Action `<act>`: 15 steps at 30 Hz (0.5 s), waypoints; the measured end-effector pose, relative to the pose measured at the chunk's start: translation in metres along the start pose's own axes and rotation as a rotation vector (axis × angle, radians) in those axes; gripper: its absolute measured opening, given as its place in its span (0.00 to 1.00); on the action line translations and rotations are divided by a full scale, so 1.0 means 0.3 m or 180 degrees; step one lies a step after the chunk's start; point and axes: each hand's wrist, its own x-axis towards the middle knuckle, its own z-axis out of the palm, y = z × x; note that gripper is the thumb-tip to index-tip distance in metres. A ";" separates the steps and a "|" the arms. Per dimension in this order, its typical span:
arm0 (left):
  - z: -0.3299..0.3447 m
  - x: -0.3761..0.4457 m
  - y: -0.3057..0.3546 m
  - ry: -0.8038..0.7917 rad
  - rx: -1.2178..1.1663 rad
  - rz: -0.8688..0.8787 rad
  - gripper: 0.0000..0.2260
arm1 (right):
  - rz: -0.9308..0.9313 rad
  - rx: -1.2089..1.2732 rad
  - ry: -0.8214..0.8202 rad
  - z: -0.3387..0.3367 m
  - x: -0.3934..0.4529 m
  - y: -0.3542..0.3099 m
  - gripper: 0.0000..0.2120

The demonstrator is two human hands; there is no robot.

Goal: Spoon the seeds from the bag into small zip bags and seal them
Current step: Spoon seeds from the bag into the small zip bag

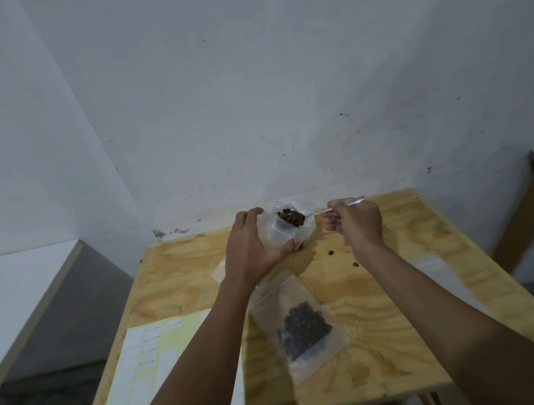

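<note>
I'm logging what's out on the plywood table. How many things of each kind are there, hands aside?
Bags holding seeds: 2, one held, one lying flat
Spoon: 1
Paper sheets: 1 group
Loose seeds on the table: 2
Total: 6

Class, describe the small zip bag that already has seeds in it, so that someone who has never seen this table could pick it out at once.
Start at the plywood table against the white wall. The filled zip bag lies flat near its middle, between the person's forearms, right of the paper sheets. Unlike the upright seed bag gripped by the left hand, it lies untouched, a dark clump of seeds showing through clear plastic.
</note>
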 end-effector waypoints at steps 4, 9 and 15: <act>-0.005 0.002 0.003 -0.0025 0.0029 0.0115 0.43 | -0.0257 0.0120 -0.0433 -0.032 -0.026 0.013 0.05; 0.002 -0.001 0.013 0.0022 0.0019 0.0173 0.42 | -0.0369 0.0175 -0.0364 -0.025 -0.032 0.017 0.04; 0.029 0.017 -0.017 -0.0022 0.0052 0.0094 0.43 | -0.0429 -0.0363 0.0268 0.044 0.034 0.052 0.07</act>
